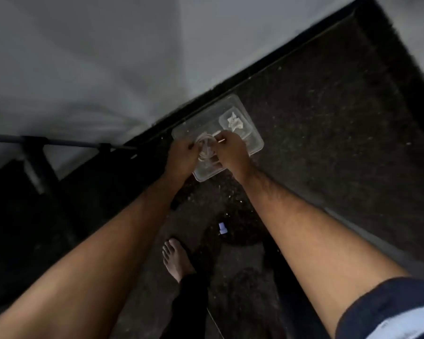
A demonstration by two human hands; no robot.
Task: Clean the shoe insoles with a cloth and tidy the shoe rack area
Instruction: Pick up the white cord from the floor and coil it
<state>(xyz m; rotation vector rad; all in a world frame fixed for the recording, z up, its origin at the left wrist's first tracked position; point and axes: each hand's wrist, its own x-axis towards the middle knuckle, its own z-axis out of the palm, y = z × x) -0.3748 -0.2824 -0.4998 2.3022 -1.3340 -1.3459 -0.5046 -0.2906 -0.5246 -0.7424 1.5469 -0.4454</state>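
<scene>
Left hand (pixel 181 152): fingers curled round the left side of a coiled white cord (pixel 206 148), gripping it.
Right hand (pixel 231 149): fingers curled, pinching the right side of the same coil; a thin pale stick-like tip juts out from the fingertips, too small to tell what it is.
Cord: loops bunched between both hands, held just above a clear tray (pixel 255 143).
Tray: right under the fingers, lying on a dark speckled ledge (pixel 328 118); its near end is hidden by the hands.
Small tub (pixel 224 118): inside the tray, just beyond the right fingertips, holding a crumpled white wad (pixel 234 121); cloth or paper cannot be told.
Wall (pixel 83 57): pale grey, beyond and left of the hands, meeting the ledge's edge.
Rail (pixel 59 141): grey tube with black clamps, left of the left hand.
Below the arms: bare foot (pixel 175 258) on a dark floor, a small blue cap-like piece (pixel 222 228) near it.
Sleeve (pixel 397 311): dark with a pale band, on the right arm.
Insoles, shoes: not to be made out in the dim view.
</scene>
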